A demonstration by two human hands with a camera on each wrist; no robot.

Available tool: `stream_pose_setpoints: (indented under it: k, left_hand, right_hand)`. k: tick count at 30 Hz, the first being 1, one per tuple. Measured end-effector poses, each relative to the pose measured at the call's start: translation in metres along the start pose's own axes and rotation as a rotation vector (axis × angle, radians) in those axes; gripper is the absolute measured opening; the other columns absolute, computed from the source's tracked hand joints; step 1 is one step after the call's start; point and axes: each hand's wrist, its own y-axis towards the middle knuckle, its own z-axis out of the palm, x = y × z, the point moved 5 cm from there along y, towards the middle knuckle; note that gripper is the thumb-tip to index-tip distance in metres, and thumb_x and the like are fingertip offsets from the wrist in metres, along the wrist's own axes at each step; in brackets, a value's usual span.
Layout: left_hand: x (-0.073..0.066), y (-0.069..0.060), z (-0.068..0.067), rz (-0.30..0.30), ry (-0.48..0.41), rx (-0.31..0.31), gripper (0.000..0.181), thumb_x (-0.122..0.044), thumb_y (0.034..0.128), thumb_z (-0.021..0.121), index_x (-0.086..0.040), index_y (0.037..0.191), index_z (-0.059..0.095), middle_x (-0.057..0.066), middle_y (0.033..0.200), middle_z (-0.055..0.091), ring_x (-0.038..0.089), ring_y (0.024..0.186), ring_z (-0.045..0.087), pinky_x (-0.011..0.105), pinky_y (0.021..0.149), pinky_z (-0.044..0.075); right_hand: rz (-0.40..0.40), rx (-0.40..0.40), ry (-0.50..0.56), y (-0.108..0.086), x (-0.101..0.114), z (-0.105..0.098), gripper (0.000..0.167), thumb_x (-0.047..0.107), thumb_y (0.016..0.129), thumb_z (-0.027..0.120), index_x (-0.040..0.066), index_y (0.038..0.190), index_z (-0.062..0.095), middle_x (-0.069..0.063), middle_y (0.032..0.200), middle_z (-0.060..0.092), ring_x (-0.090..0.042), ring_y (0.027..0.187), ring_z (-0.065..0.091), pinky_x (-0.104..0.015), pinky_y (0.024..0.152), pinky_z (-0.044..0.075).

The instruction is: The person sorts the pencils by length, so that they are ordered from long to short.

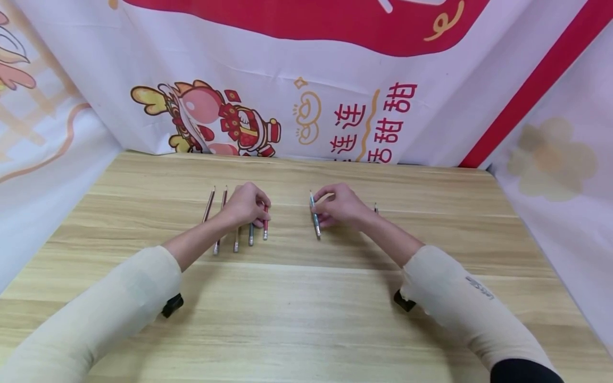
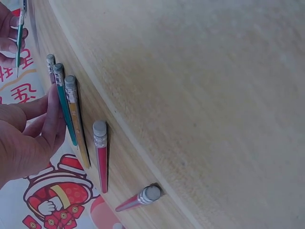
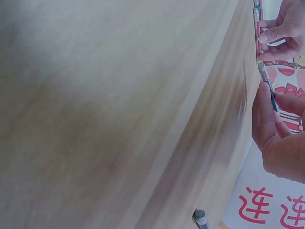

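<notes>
In the head view my left hand [image 1: 248, 205] pinches a red pencil [image 1: 265, 230] at the right end of a row of pencils. Its fingers also come close to the teal pencil [image 2: 65, 105] beside it, seen in the left wrist view. To the right, across a gap, my right hand [image 1: 337, 205] pinches a blue-green pencil [image 1: 316, 223] between thumb and fingers, tip pointing away from me and eraser towards me. In the right wrist view this pencil's eraser [image 3: 262, 67] sticks out past the fingers.
Left of the held red pencil lie a yellow pencil [image 2: 74, 114] and two dark red pencils [image 1: 208, 205]. Another pencil [image 1: 375, 208] lies partly hidden behind my right forearm. The wooden table [image 1: 287, 319] ends at a printed cloth [image 1: 297, 64] at the back.
</notes>
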Motion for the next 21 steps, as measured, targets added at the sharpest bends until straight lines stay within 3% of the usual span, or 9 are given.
stream_pose_setpoints:
  k: [21]
  left_hand:
    - [-0.0005, -0.0010, 0.0005, 0.016, 0.026, 0.010, 0.029, 0.011, 0.0882, 0.075, 0.013, 0.116, 0.069, 0.020, 0.093, 0.064, 0.018, 0.064, 0.071, 0.031, 0.064, 0.067]
  right_hand:
    - [-0.003, 0.010, -0.001, 0.0065, 0.0050, 0.0107, 0.025, -0.007, 0.095, 0.069, -0.005, 0.119, 0.061, -0.021, 0.091, 0.072, -0.022, 0.069, 0.068, -0.043, 0.075, 0.068]
